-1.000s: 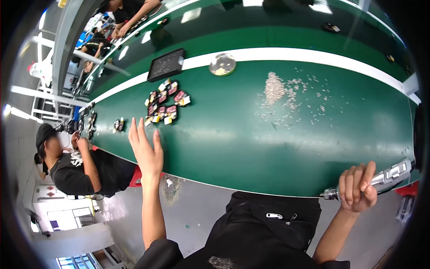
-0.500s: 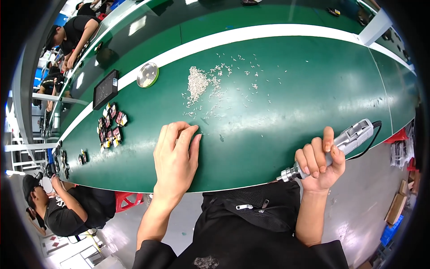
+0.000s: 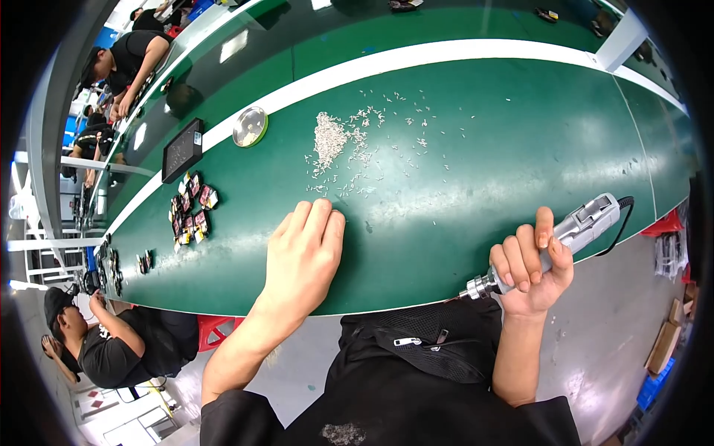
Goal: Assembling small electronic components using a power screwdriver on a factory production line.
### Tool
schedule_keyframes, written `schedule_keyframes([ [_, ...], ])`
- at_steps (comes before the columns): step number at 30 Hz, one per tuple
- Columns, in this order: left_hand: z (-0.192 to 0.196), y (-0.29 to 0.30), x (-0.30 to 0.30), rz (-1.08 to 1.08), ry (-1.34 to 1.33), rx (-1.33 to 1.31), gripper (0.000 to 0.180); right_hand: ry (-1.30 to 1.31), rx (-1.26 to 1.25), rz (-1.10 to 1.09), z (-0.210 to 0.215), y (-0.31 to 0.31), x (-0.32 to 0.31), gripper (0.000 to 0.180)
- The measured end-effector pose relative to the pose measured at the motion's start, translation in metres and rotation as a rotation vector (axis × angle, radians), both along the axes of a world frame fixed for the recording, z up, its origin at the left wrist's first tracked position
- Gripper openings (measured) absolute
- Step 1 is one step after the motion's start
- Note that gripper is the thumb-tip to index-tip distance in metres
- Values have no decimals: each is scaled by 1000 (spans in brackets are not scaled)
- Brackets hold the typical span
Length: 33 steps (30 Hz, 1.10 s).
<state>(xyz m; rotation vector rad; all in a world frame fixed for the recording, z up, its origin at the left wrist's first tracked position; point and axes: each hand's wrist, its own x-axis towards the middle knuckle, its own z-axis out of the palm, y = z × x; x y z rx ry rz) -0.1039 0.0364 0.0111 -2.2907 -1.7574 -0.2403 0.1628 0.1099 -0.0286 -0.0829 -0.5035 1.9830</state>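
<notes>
Nearest, the right hand [image 3: 529, 269] is curled in a fist round a silver-grey electric screwdriver with a black cord [image 3: 554, 245], held off the near edge of the bench with its bit end pointing left and down. Keeping that grip firm and the cord free of the edge seems wise while the other hand works. Just left, the left hand [image 3: 303, 256] lies flat on the long green bench [image 3: 520, 149], fingers together and stretched toward the far side, pinching nothing. A light fingertip pinch would probably lift one piece better than a flat palm. Just beyond its fingertips lies the loose heap of small pale metal screws [image 3: 329, 137], dense in the middle and scattered thinly to the right. Farther left are a round metal dish [image 3: 250, 126], a flat black tray [image 3: 182, 149] and a cluster of small dark and red parts [image 3: 190, 214]
</notes>
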Motion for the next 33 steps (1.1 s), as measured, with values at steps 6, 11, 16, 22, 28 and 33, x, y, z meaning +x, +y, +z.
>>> schedule_keyframes([
  [6, -9, -6, 23, 69, -583, -45, 13, -49, -10, -21, 3, 1, 1, 12],
  [11, -1, -23, 59, 96, -1326, -246, 6, 82, 84, -73, 25, -4, -4, 11],
  [16, -12, -31, 77, -67, -1986, -368, 9, 121, 62, -126, 55, -12, -14, 11],
  [22, -13, -34, 90, -151, -2220, -427, 15, 66, 83, -204, 62, -16, -20, 13],
  [28, -15, -34, 90, -149, -2212, -475, 17, 84, 94, -230, 57, -16, -20, 12],
  [33, -13, -34, 88, -139, -2195, -483, 18, 94, 107, -237, 58, -16, -21, 11],
])
